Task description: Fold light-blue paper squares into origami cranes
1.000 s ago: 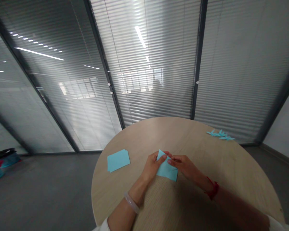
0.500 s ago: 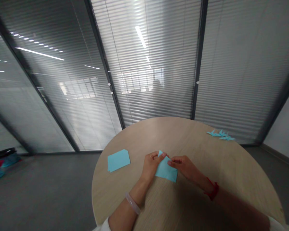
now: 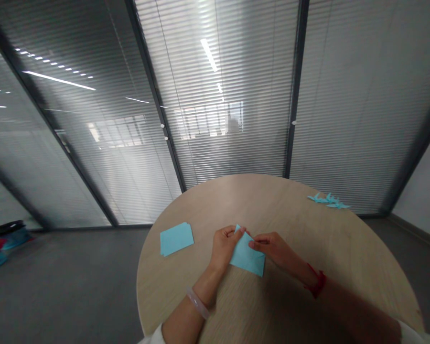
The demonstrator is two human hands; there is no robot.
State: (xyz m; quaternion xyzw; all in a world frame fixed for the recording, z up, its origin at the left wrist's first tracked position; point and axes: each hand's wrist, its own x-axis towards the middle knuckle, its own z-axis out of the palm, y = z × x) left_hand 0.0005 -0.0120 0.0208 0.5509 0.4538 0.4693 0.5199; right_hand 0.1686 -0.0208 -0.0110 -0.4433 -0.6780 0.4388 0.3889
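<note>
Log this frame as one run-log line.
left hand: holds folded light-blue paper | right hand: fingertips on paper's edge | nearby: light-blue paper stack, folded paper figures, round wooden table

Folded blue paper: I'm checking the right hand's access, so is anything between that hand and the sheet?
Nothing visible: the right hand touches the folded blue paper directly; the left hand holds its other side.

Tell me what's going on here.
A person is working a folded sheet of light-blue paper on a round wooden table, with the left hand and right hand both at its upper corner. A small stack of light-blue paper lies to the left, and folded light-blue paper figures lie near the far edge.
</note>
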